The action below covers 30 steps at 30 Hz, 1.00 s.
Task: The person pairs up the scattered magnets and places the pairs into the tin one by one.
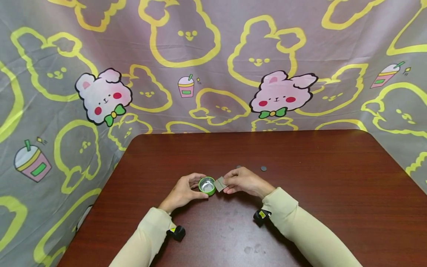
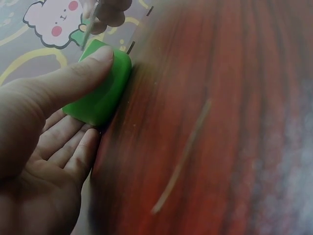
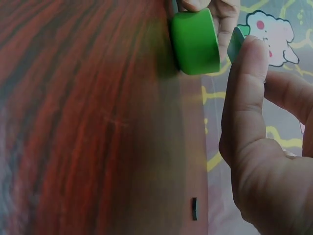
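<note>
Head view: the green bowl [image 1: 207,186] sits just below centre frame, over the bench [image 1: 213,230]. Its mouth faces up, showing you a shiny metal interior; being round from above, it has no long axis there. Your left hand [image 1: 182,191] grips it, fingers parted by the bowl's width, thumb on the near side and the others on the far side.

Your right hand [image 1: 242,181] pinches a flat greyish square piece [image 1: 220,184], fingers nearly together on its right edge. The piece slants, its free side pointing left and down-frame at the bowl rim; no clear long axis. It is just beside the rim; contact cannot be told. Left wrist view shows it almost edge-on.

A dark disc [image 1: 263,168] lies right of centre; another [image 1: 238,167] is partly hidden behind your right hand. Patterned cloth [image 1: 220,74] fills the upper frame.
</note>
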Available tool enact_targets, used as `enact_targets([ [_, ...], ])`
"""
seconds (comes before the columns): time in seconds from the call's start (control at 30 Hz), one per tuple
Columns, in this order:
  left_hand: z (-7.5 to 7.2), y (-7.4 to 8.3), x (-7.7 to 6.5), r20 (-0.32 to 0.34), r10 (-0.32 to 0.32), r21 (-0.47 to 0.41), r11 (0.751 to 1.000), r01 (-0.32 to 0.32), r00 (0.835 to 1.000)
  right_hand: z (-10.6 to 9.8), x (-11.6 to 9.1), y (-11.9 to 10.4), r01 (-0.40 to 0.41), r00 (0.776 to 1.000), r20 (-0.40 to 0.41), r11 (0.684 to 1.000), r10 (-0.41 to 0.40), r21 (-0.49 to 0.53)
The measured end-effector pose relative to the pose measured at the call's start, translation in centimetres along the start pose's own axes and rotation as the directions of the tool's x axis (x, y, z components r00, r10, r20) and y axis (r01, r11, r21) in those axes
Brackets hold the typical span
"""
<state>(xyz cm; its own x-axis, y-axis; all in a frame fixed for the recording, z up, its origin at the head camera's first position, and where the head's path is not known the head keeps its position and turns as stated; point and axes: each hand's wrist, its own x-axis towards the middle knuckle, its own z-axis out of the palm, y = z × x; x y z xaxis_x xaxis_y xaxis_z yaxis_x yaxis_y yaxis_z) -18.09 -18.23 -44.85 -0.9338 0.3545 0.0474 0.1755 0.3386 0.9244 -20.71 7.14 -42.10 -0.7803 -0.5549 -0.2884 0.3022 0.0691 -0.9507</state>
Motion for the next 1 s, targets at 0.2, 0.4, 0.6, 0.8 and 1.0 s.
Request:
enact_targets([
  [0.2, 0.1, 0.0, 0.1, 0.006, -0.006, -0.002, 1.0, 0.006, 1.0, 0.6, 0.5, 0.1, -0.013, 1.0, -0.017, 1.0, 0.014, 0.01],
  [0.4, 0.0, 0.0, 0.1, 0.008, -0.012, 0.006, 1.0, 0.012, 1.0, 1.2, 0.8, -0.2, 0.019, 0.999, -0.049, 0.999, -0.02, -0.029],
  [0.6, 0.0, 0.0, 0.1, 0.013, -0.018, 0.008, 1.0, 0.018, 1.0, 1.3, 0.6, -0.3, 0.052, 0.996, -0.06, 0.992, -0.059, -0.113],
  [0.8, -0.1, -0.1, 0.1, 0.013, -0.011, 0.007, 1.0, 0.011, 1.0, 1.0, 0.3, -0.1, 0.052, 0.997, -0.052, 0.995, -0.057, -0.089],
  [1.0, 0.0, 0.0, 0.1, 0.009, -0.01, 0.014, 1.0, 0.01, 1.0, 1.4, 0.7, 0.3, 0.052, 0.997, -0.056, 0.995, -0.058, -0.091],
])
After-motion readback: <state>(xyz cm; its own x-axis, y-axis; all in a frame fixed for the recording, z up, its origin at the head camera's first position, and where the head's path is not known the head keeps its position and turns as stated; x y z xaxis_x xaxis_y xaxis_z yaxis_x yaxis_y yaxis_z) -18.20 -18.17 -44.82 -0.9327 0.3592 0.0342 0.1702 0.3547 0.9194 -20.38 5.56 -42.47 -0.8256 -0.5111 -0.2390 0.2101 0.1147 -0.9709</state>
